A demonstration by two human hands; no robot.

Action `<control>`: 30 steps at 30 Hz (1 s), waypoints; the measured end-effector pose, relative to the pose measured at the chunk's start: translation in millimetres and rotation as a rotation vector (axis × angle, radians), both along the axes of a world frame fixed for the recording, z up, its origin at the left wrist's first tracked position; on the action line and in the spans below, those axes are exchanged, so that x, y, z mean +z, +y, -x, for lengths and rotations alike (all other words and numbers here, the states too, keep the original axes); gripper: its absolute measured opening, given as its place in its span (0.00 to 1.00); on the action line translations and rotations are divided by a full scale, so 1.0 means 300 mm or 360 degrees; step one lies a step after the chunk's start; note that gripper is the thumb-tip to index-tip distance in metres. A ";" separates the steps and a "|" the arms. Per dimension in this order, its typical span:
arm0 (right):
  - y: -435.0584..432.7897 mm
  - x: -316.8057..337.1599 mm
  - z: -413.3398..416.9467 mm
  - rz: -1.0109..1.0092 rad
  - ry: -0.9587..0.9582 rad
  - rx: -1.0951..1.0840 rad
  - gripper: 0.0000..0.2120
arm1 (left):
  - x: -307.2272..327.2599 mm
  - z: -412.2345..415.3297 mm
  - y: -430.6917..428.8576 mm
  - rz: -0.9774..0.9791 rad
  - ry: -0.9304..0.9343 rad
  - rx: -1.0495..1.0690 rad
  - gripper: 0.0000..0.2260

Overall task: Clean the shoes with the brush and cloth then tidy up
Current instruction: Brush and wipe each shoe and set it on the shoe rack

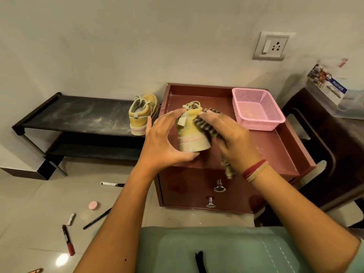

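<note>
A yellow shoe (192,134) with a pale sole stands heel towards me on the maroon cabinet top (275,146). My left hand (167,138) grips it at the heel and sole from the left. My right hand (234,138) holds a striped grey cloth (204,125) pressed against the shoe's right side; the cloth's tail hangs below my wrist. The second yellow shoe (142,113) sits on the right end of the black shoe rack (78,115). No brush is visible.
A pink mesh basket (258,109) stands at the cabinet's back right. The rack's top is dusty. Pens, markers and a pink round eraser (93,205) lie scattered on the tiled floor at left. A dark chair (325,134) stands to the right.
</note>
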State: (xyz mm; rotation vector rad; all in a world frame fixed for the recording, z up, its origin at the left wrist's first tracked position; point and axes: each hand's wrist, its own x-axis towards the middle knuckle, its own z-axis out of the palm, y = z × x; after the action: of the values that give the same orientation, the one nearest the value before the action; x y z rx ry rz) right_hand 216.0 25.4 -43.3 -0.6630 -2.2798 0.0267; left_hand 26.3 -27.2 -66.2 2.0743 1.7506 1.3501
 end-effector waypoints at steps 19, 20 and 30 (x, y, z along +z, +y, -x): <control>0.055 0.001 0.019 -0.0050 -0.0021 -0.0164 0.21 | 0.008 0.017 0.004 -0.0009 -0.0047 -0.0057 0.42; 0.030 -0.002 0.032 -0.0076 -0.0031 -0.0079 0.20 | 0.007 0.017 0.000 0.0000 -0.0013 -0.0062 0.42; 0.000 -0.009 0.064 0.0104 -0.0073 0.0047 0.22 | 0.002 0.041 -0.014 0.0016 -0.0026 -0.0031 0.41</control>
State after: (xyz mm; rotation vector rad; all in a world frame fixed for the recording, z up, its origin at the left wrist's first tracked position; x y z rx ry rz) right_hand 196.7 25.4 -45.9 -0.6702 -2.3412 0.1014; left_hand 14.1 -31.6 -65.7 2.0639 1.7230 1.3466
